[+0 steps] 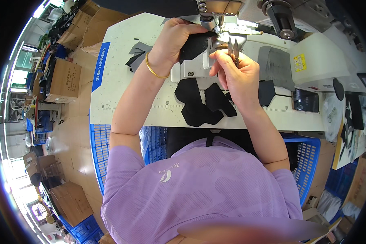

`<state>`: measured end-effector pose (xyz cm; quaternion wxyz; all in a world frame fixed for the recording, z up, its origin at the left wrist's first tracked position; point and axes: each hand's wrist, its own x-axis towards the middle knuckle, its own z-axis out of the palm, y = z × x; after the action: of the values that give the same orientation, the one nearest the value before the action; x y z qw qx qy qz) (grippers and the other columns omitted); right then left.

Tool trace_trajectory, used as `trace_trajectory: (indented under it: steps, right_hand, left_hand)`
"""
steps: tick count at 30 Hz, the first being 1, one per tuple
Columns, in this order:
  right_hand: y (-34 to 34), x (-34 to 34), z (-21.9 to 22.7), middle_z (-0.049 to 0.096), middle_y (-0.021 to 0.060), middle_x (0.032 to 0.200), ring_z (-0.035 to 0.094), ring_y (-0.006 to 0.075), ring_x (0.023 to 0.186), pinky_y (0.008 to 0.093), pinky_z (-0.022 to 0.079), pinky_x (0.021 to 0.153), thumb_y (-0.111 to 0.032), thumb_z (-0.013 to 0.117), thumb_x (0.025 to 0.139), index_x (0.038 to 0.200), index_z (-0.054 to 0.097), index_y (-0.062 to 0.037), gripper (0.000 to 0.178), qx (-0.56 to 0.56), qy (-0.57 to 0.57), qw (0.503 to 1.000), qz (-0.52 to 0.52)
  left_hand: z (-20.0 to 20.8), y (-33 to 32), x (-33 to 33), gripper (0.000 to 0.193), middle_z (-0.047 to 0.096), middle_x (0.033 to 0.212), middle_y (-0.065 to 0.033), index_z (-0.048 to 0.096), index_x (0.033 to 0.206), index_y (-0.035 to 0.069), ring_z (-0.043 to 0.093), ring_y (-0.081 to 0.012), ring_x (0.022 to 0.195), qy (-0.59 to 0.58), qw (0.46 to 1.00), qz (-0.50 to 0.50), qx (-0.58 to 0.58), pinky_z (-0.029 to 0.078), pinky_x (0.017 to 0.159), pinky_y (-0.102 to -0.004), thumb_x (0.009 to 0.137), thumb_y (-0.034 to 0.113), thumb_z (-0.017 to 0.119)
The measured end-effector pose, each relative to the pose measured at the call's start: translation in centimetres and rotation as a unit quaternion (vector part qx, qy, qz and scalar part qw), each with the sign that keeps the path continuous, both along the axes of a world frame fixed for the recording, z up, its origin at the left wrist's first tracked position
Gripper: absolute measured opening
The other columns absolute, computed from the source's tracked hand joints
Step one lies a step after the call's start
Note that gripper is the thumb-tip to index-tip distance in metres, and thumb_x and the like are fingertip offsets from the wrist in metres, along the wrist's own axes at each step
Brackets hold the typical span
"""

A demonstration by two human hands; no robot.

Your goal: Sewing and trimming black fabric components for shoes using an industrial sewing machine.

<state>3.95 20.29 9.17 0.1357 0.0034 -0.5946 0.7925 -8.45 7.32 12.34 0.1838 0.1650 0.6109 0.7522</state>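
Note:
My left hand (175, 37) grips a black fabric piece (195, 44) and holds it up at the needle area of the sewing machine (232, 12). A gold bangle (154, 71) circles that wrist. My right hand (236, 71) pinches small metal thread snips (233, 49), blades pointing up toward the machine head, just right of the fabric. Several more black fabric pieces (201, 103) lie in a chain on the white table (118, 93) below both hands.
Grey fabric pieces (139, 53) lie left of the machine and a grey stack (276, 65) lies to the right. Blue plastic baskets (99, 150) stand under the table on both sides. Cardboard boxes (63, 81) line the floor at left. A dark phone-like slab (306, 100) rests at right.

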Motion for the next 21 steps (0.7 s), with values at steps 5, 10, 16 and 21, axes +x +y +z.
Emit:
trace_trajectory:
  steps: [5, 10, 16, 21]
  right_hand:
    - [-0.2, 0.1, -0.3, 0.062, 0.0051, 0.063, 0.043, 0.0011, 0.044, 0.0185, 0.03, 0.039, -0.012, 0.055, 0.095, 0.088, 0.066, 0.0013, 0.018, 0.001, -0.003, 1.0, 0.011]
    - [-0.2, 0.4, -0.5, 0.062, 0.0052, 0.063, 0.043, 0.0012, 0.043, 0.0188, 0.03, 0.039, -0.012, 0.055, 0.095, 0.088, 0.066, 0.0012, 0.018, -0.003, -0.025, 0.999, 0.021]
    - [-0.3, 0.7, -0.7, 0.063, 0.0056, 0.063, 0.044, 0.0015, 0.043, 0.0189, 0.031, 0.039, -0.011, 0.054, 0.094, 0.088, 0.065, 0.0017, 0.018, 0.019, -0.038, 0.999, 0.023]
    - [0.1, 1.0, -1.5, 0.063, 0.0055, 0.065, 0.045, 0.0024, 0.044, 0.019, 0.034, 0.04, -0.014, 0.054, 0.096, 0.089, 0.065, 0.0014, 0.02, 0.042, -0.039, 0.998, 0.036]
  left_hand:
    - [0.0, 0.1, 0.2, 0.015, 0.069, 0.086, -0.0166, 0.068, 0.092, -0.008, 0.069, -0.0199, 0.069, -0.002, 1.0, -0.001, 0.013, 0.058, 0.065, -0.0284, 0.079, -0.002, 0.064]
    - [0.4, 0.1, 0.4, 0.015, 0.069, 0.086, -0.0168, 0.068, 0.092, -0.008, 0.07, -0.0209, 0.07, -0.006, 1.0, 0.004, -0.003, 0.058, 0.064, -0.0285, 0.08, -0.002, 0.065]
    - [0.7, 0.1, 0.6, 0.014, 0.07, 0.087, -0.016, 0.068, 0.093, -0.008, 0.069, -0.0193, 0.07, -0.012, 1.0, 0.005, -0.024, 0.058, 0.065, -0.0276, 0.081, -0.001, 0.064]
    - [0.7, 0.0, 0.9, 0.015, 0.069, 0.088, -0.0146, 0.067, 0.095, -0.008, 0.068, -0.0173, 0.07, -0.025, 1.0, 0.016, 0.001, 0.057, 0.063, -0.0259, 0.083, 0.001, 0.064]
